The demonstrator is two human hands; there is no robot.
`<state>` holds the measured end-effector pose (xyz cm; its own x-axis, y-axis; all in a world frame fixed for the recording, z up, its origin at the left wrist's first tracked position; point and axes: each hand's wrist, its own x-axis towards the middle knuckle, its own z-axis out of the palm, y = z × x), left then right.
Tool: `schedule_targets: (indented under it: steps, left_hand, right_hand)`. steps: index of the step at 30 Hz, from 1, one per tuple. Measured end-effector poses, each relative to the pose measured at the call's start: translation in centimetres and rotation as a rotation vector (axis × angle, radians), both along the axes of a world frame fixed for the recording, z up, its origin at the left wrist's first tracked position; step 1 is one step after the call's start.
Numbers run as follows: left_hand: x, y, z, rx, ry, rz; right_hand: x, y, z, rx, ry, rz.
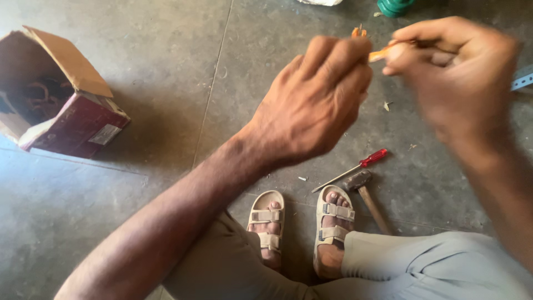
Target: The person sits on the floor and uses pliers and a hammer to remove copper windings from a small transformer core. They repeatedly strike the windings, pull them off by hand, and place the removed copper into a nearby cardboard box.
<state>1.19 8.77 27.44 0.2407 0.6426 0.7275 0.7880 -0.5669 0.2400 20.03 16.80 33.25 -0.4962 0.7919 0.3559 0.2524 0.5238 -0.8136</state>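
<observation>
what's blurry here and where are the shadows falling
Head view: the right hand is smeared by motion blur, the left hand only slightly soft; the screwdriver and hammer look sharper; the cardboard box throws a soft shadow to its right; no glare.

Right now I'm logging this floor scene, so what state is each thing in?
Left hand: closed in a fist, raised.
Right hand: blurred, pinching a thin orange piece.
Cardboard box: on its side, flap open.
Screwdriver: lying flat on the floor.
Hammer: lying flat beside the right sandal.
</observation>
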Motion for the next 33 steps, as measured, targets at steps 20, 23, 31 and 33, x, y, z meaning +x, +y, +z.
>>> schedule_targets:
  steps: [20, 23, 31, 33]
  left_hand:
    - [0.4, 0.5, -0.3, -0.719, -0.988, -0.427]
    - [0.7, 0.7, -0.3, -0.651, -1.051, -0.357]
    - [0.8, 0.3, 0.1, -0.572, -0.973, -0.299]
    - [1.0, 0.3, 0.3, -0.587, -0.968, -0.272]
  right_hand:
    - [0.2, -1.0, -0.7, -0.015, 0.078, 0.154]
    - [0.4, -1.1, -0.8, -0.052, 0.083, 0.12]
    - [0.4, -1.4, -0.7, 0.091, -0.013, 0.197]
    - [0.5, -1.3, -0.9, 0.178, -0.028, 0.236]
